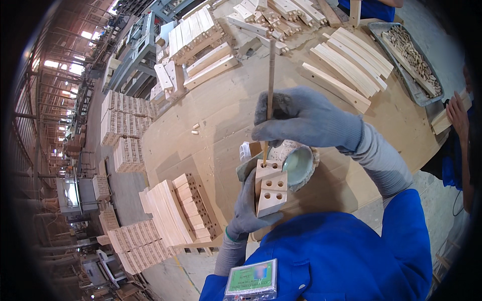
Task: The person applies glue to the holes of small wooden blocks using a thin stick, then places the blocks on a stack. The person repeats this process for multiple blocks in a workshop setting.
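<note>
Gloved in grey, my left hand [244, 208] is wrapped round a bundle of pale wooden bars [271, 201] with round holes in their end faces. My right hand [309, 118], also gloved, is closed on a thin wooden stick [271, 65] held nearly upright. The stick's lower tip is at one of the holes at the far end of the bars; how deep it sits I cannot tell. Close to the right of the bars is a round pot [299, 168] with a crusted rim and whitish liquid inside. A small whitish clear object [245, 152] is partly hidden behind the bars.
Drilled bars [188, 205] lie stacked at the left table edge. Loose dowels [195, 129] rest on the cardboard-covered table [206, 113]. Far right are curved slats [346, 62] and a metal tray [429, 100] of dowels. Another person's hand [457, 113] holds wood at the right edge.
</note>
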